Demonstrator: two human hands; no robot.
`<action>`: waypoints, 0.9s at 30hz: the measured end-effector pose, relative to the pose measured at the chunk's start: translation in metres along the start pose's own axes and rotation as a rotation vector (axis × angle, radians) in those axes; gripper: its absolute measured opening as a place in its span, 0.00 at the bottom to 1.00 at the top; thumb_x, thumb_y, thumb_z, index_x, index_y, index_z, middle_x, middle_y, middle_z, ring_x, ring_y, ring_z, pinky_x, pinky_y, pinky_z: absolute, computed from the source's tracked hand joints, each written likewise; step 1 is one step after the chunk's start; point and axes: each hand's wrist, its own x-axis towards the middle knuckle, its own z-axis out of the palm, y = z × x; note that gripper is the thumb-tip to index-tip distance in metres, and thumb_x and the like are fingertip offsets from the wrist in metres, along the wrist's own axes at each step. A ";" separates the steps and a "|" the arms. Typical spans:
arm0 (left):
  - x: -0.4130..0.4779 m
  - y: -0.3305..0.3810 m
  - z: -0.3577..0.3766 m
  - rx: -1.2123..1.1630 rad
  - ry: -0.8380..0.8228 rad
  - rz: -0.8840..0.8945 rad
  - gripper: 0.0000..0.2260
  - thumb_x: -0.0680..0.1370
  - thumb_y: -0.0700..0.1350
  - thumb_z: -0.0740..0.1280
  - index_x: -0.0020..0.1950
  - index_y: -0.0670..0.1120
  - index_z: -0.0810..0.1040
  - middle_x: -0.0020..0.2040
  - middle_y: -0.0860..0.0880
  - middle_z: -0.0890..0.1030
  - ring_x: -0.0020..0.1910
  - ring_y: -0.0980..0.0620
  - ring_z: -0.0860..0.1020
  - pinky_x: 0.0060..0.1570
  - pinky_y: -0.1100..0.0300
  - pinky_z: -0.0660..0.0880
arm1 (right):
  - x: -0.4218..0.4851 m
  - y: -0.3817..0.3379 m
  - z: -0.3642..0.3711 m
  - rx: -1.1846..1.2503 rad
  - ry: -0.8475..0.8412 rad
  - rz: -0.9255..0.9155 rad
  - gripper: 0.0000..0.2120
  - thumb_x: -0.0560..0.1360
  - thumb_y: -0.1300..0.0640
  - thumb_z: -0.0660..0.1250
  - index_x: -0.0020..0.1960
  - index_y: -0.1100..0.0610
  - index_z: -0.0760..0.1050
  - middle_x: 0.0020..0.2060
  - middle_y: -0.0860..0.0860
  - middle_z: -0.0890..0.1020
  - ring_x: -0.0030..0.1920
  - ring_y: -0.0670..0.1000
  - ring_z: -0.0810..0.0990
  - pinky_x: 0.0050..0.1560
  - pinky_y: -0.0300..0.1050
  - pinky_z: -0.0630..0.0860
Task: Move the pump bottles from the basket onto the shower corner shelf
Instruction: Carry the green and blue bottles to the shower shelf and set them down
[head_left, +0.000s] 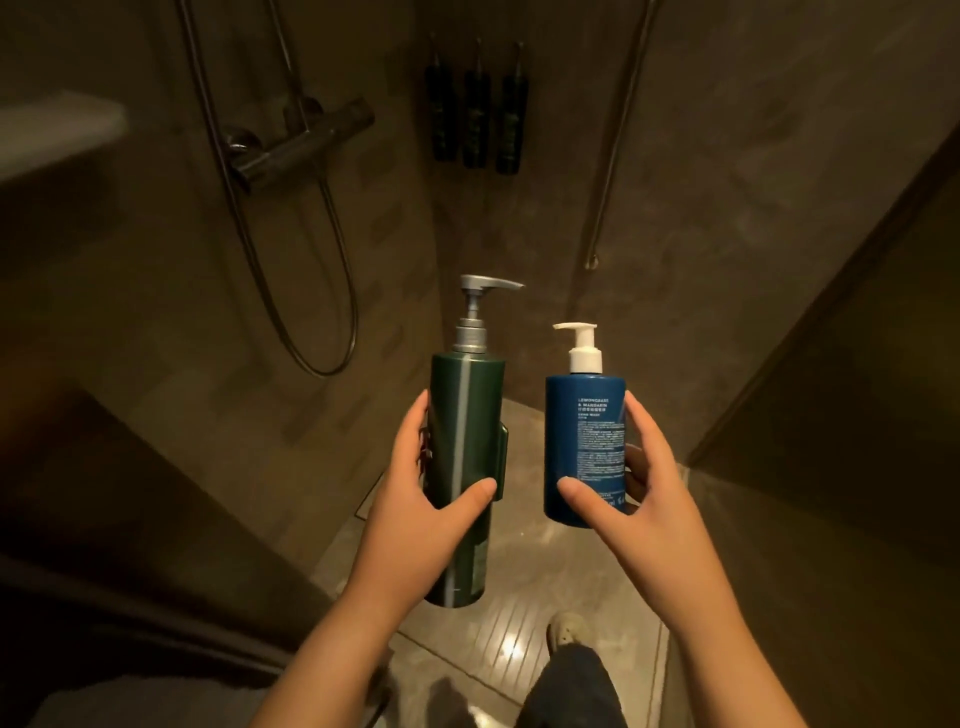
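Note:
My left hand grips a tall dark green pump bottle with a silver pump, held upright in mid-air. My right hand holds a shorter blue pump bottle with a white pump and white label text, also upright. The two bottles are side by side, a small gap between them, above the shower floor. No basket shows in the head view, and I cannot make out a corner shelf.
Three dark bottles hang on the wall at the shower corner. A chrome mixer valve with a looping hose is on the left wall. A rail runs down the right wall. A glass panel stands right. My shoe is on the floor.

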 end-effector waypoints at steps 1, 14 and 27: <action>0.011 -0.001 -0.001 0.004 0.032 -0.005 0.40 0.69 0.46 0.74 0.69 0.71 0.55 0.60 0.76 0.68 0.60 0.71 0.69 0.53 0.65 0.69 | 0.018 0.000 0.002 0.008 -0.030 -0.015 0.40 0.66 0.44 0.74 0.67 0.25 0.52 0.46 0.14 0.66 0.48 0.19 0.68 0.34 0.20 0.69; 0.162 0.045 0.033 0.073 0.414 0.018 0.40 0.69 0.44 0.75 0.69 0.72 0.56 0.60 0.76 0.68 0.61 0.69 0.69 0.61 0.55 0.70 | 0.239 -0.025 -0.024 0.043 -0.372 -0.210 0.41 0.62 0.37 0.72 0.68 0.26 0.52 0.56 0.20 0.68 0.55 0.24 0.69 0.45 0.29 0.71; 0.166 0.044 -0.022 0.150 0.780 -0.034 0.41 0.69 0.43 0.74 0.69 0.71 0.55 0.61 0.77 0.66 0.63 0.69 0.68 0.61 0.58 0.68 | 0.301 -0.044 0.080 0.143 -0.724 -0.255 0.43 0.59 0.38 0.72 0.68 0.28 0.54 0.59 0.26 0.67 0.54 0.22 0.68 0.41 0.19 0.69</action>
